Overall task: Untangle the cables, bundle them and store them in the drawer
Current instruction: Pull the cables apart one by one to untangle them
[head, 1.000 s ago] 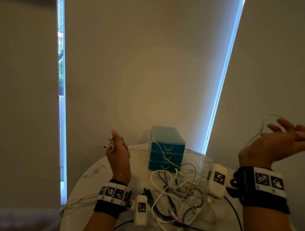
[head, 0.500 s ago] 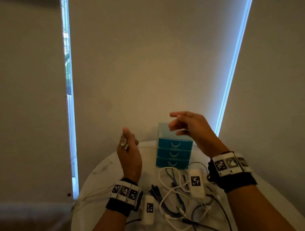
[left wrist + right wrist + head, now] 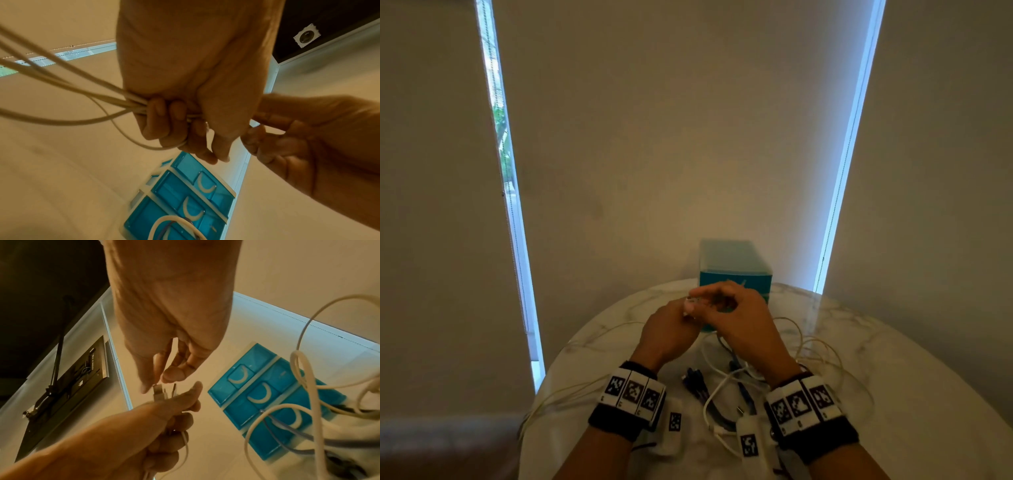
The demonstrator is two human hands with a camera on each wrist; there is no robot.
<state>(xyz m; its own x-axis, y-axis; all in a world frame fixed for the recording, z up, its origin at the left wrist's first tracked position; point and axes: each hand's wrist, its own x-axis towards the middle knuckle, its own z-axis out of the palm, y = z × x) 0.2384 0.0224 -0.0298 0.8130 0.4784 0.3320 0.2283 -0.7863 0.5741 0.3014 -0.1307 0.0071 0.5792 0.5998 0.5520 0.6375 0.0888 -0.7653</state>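
My left hand (image 3: 671,329) is raised in front of the teal three-drawer unit (image 3: 736,263), whose drawers are all closed. Its fingers (image 3: 164,120) are curled round several strands of a thin white cable (image 3: 61,81). The cable's plugs (image 3: 158,392) stick up past the left thumb. My right hand (image 3: 739,318) reaches over them, with forefinger and thumb (image 3: 174,374) closing on the plug tips. A tangle of white and dark cables (image 3: 722,394) lies on the table between my wrists.
The round marble table (image 3: 893,359) stands against a wall with lowered blinds. Thin white loops (image 3: 571,394) trail off its left edge, and more loops (image 3: 822,353) lie to the right. The drawer unit sits at the table's far edge.
My right hand has swung in from far out on the right to meet the left hand. The left hand has moved right, in front of the drawer unit.
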